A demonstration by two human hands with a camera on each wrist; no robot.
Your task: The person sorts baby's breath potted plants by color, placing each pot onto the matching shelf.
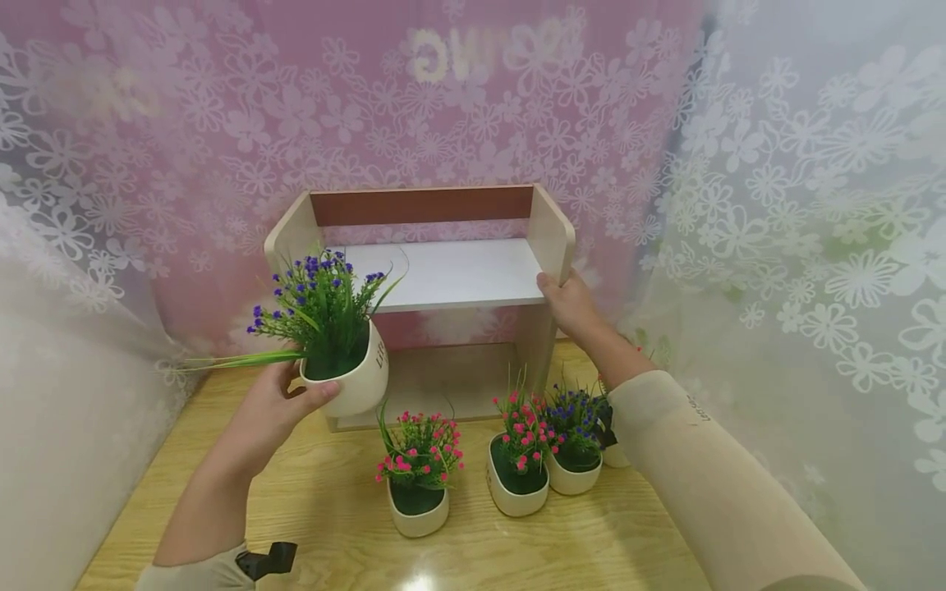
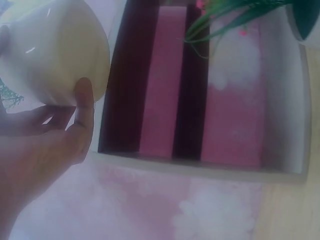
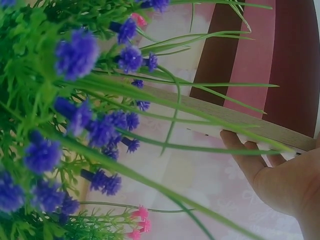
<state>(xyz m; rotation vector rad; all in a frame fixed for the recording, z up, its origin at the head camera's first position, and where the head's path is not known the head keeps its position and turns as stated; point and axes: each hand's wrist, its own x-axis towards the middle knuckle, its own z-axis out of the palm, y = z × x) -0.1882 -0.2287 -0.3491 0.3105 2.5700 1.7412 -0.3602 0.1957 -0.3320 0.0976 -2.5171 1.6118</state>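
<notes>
My left hand [image 1: 269, 414] holds a white flower pot [image 1: 365, 377] with purple artificial flowers [image 1: 318, 287] and long green blades, raised in front of the shelf's left side. In the left wrist view, fingers grip the pot's [image 2: 65, 55] smooth wall. At the right end of a small two-tier shelf [image 1: 451, 275], my right hand [image 1: 576, 310] grips the front edge of the side panel [image 1: 552, 222], its thumb on the inner face. Purple flowers [image 3: 102, 130] fill the left of the right wrist view, with the right hand [image 3: 280, 185] behind at the panel.
Before the shelf, on the wood-grain table [image 1: 325, 509], stand two pots of pink flowers, one at the middle [image 1: 419, 521] and another [image 1: 517, 497] farther right. Beside the latter is a purple-flowered pot [image 1: 576, 480]; my right sleeve partly hides another pot. Floral curtains [image 1: 798, 205] surround the table.
</notes>
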